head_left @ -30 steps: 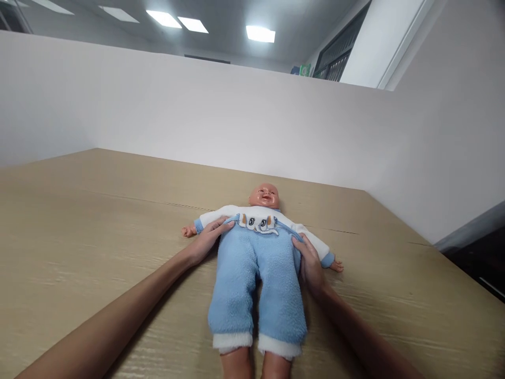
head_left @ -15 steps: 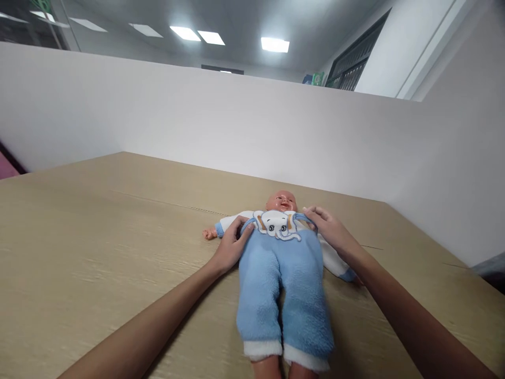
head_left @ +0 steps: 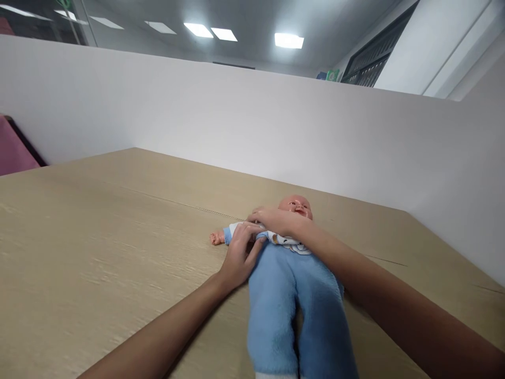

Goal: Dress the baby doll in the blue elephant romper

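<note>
A baby doll (head_left: 298, 206) lies on its back on the wooden table (head_left: 98, 237), head away from me, in a white top and fluffy blue overalls (head_left: 294, 305). My left hand (head_left: 240, 252) grips the overalls' upper left side, by the doll's outstretched arm, fingers curled on the cloth. My right hand (head_left: 276, 221) reaches across the doll's chest to that same shoulder, fingers closed on the strap or top edge there. My right forearm covers most of the bib and the doll's other arm.
White partition walls (head_left: 236, 126) stand close behind and to the right of the table. A pink object (head_left: 13, 152) shows at the far left edge. A seam runs across the tabletop behind the doll.
My right hand has crossed from the doll's right shoulder over its chest to the left shoulder, beside my left hand. The view has shifted, so the doll sits lower and further right.
</note>
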A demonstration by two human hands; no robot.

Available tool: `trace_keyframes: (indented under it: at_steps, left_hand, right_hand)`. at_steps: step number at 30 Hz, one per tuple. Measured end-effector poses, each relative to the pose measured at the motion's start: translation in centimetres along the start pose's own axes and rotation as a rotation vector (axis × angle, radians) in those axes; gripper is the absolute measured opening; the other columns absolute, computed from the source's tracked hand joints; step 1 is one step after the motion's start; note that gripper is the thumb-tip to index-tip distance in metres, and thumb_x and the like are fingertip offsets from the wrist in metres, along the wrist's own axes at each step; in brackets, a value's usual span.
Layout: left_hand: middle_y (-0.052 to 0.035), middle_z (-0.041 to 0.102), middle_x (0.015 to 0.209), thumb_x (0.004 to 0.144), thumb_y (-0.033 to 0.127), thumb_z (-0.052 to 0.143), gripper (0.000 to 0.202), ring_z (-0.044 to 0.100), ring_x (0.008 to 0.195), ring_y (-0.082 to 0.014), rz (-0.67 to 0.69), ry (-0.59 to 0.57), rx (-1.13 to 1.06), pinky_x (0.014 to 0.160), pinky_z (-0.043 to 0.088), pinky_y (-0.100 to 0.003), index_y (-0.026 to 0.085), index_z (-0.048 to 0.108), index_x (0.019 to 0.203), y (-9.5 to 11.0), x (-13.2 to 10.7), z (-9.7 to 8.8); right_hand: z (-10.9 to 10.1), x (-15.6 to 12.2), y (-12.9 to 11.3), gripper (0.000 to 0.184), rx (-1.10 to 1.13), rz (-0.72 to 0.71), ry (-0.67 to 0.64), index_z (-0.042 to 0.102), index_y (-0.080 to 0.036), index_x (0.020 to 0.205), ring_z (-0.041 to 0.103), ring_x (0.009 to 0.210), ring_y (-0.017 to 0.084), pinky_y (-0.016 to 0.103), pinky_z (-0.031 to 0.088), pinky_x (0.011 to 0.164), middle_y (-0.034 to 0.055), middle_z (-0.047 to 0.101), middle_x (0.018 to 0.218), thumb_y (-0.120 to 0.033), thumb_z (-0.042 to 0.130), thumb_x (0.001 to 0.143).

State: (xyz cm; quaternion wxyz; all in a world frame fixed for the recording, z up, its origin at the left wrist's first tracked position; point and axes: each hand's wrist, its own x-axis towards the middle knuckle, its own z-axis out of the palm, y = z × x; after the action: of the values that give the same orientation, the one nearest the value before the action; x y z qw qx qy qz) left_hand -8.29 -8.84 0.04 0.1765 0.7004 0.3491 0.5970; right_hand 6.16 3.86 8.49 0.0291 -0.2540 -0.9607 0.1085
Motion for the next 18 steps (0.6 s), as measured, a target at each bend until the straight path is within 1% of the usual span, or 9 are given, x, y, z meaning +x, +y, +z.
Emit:
trace_keyframes:
  at_steps: [3,5,6,8,9,11,13,15,18]
  left_hand:
    - [-0.0061,0.066,0.108,0.110,0.026,0.057,0.010,0.057,0.098,-0.0210,-0.029,-0.006,-0.015,0.089,0.045,-0.035,0.023,0.065,0.114,-0.2,-0.1,0.1]
    - [-0.0061,0.064,0.108,0.110,0.026,0.056,0.012,0.057,0.094,-0.0202,-0.033,-0.026,-0.013,0.085,0.044,-0.034,0.023,0.065,0.118,-0.3,-0.3,0.1]
    - [-0.0062,0.063,0.108,0.110,0.026,0.056,0.013,0.057,0.093,-0.0198,-0.030,-0.038,-0.012,0.083,0.044,-0.033,0.023,0.065,0.119,-0.4,-0.4,0.1]
    - [-0.0062,0.062,0.107,0.110,0.025,0.056,0.013,0.057,0.092,-0.0192,-0.016,-0.056,-0.003,0.081,0.045,-0.032,0.023,0.064,0.120,-0.6,-0.6,0.0]
    - [-0.0064,0.061,0.107,0.109,0.024,0.056,0.012,0.058,0.093,-0.0194,-0.003,-0.057,0.009,0.082,0.046,-0.032,0.023,0.064,0.119,-0.7,-0.7,0.0]
    - [-0.0076,0.061,0.111,0.108,0.022,0.058,0.014,0.059,0.102,-0.0213,0.043,-0.036,0.073,0.090,0.048,-0.034,0.023,0.063,0.121,-0.9,-1.0,-0.1]
    - [-0.0093,0.059,0.119,0.107,0.021,0.059,0.021,0.057,0.111,-0.0236,0.126,-0.002,0.177,0.097,0.048,-0.038,0.026,0.063,0.127,-1.1,-1.3,-0.3]
    - [-0.0112,0.054,0.129,0.106,0.020,0.059,0.029,0.054,0.119,-0.0259,0.211,0.015,0.263,0.105,0.046,-0.043,0.029,0.062,0.134,-1.1,-1.5,-0.5]
    - [-0.0132,0.049,0.142,0.107,0.021,0.054,0.030,0.049,0.133,-0.0294,0.249,0.030,0.267,0.115,0.040,-0.050,0.030,0.060,0.135,-0.7,-1.5,-0.8]
  right_hand:
    - [0.7,0.4,-0.5,0.026,-0.048,0.020,0.005,0.076,-0.021,0.098,0.069,0.095,0.021,0.029,0.047,0.081,0.0074,0.076,0.106,0.000,0.066,0.087]
    - [0.5,-0.1,-1.1,0.017,-0.074,0.047,0.047,0.072,-0.019,0.102,0.068,0.091,0.022,0.030,0.045,0.077,0.0094,0.074,0.107,-0.007,0.065,0.091]
    - [0.2,-0.6,-1.4,0.016,-0.079,0.067,0.087,0.070,-0.018,0.107,0.067,0.091,0.022,0.030,0.044,0.076,0.0099,0.073,0.109,-0.011,0.065,0.093]
    - [-0.5,-2.0,-1.7,0.022,-0.031,0.119,0.216,0.065,-0.018,0.114,0.066,0.091,0.021,0.030,0.043,0.077,0.0086,0.073,0.109,-0.016,0.064,0.092]
    - [-0.9,-2.7,-1.7,0.025,0.023,0.146,0.284,0.064,-0.018,0.115,0.065,0.091,0.021,0.029,0.044,0.079,0.0070,0.073,0.107,-0.016,0.063,0.090]
    - [-1.6,-4.1,-1.4,0.032,0.163,0.197,0.381,0.065,-0.019,0.115,0.065,0.091,0.019,0.029,0.046,0.081,0.0037,0.074,0.103,-0.012,0.060,0.084]
    - [-1.9,-5.2,-1.0,0.040,0.276,0.231,0.399,0.068,-0.020,0.115,0.067,0.092,0.019,0.029,0.047,0.083,0.0024,0.076,0.103,-0.007,0.057,0.078]
    - [-1.8,-5.7,-0.7,0.046,0.314,0.259,0.405,0.071,-0.020,0.116,0.069,0.094,0.019,0.029,0.049,0.085,0.0029,0.078,0.106,-0.005,0.055,0.075]
    - [-1.0,-5.5,-0.5,0.048,0.325,0.266,0.433,0.074,-0.019,0.117,0.072,0.096,0.020,0.031,0.050,0.087,0.0040,0.079,0.107,-0.005,0.056,0.075]
